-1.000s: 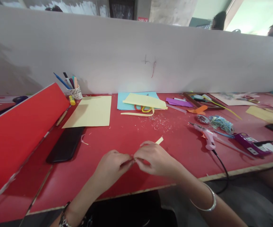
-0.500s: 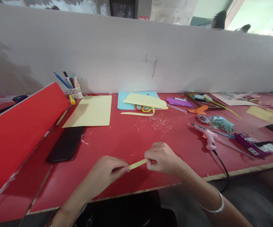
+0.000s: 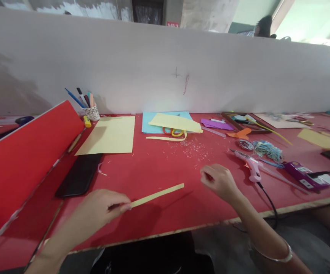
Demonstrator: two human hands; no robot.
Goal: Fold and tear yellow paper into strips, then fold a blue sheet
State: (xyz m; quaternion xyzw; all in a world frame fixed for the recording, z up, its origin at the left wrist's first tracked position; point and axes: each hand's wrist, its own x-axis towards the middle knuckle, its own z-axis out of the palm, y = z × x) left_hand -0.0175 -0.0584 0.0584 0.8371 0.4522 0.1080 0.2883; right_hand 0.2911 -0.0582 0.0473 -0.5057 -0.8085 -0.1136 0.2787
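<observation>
My left hand [image 3: 104, 207] pinches one end of a narrow yellow paper strip [image 3: 159, 194] between thumb and fingers. The strip points up to the right above the red table, its far end free and its shadow beneath. To the right of that end, apart from it, is my right hand [image 3: 218, 182], its fingers curled closed with nothing visible in them. Beyond the hands, a folded yellow paper [image 3: 173, 121] lies over scissors [image 3: 172, 131] and blue sheets [image 3: 148, 123], with a curved yellow strip [image 3: 165, 139] in front.
A pink glue gun [image 3: 247, 163] and a purple power strip [image 3: 306, 175] lie at right, their cables over the table edge. At left are a black phone [image 3: 80, 175], a yellow sheet [image 3: 113, 133], a pen cup [image 3: 92, 112] and a leaning red board [image 3: 24, 163]. Paper scraps [image 3: 196, 147] litter the middle.
My right hand has let go of the strip and moved right. The left hand has drawn the strip to the left, so more of its length shows.
</observation>
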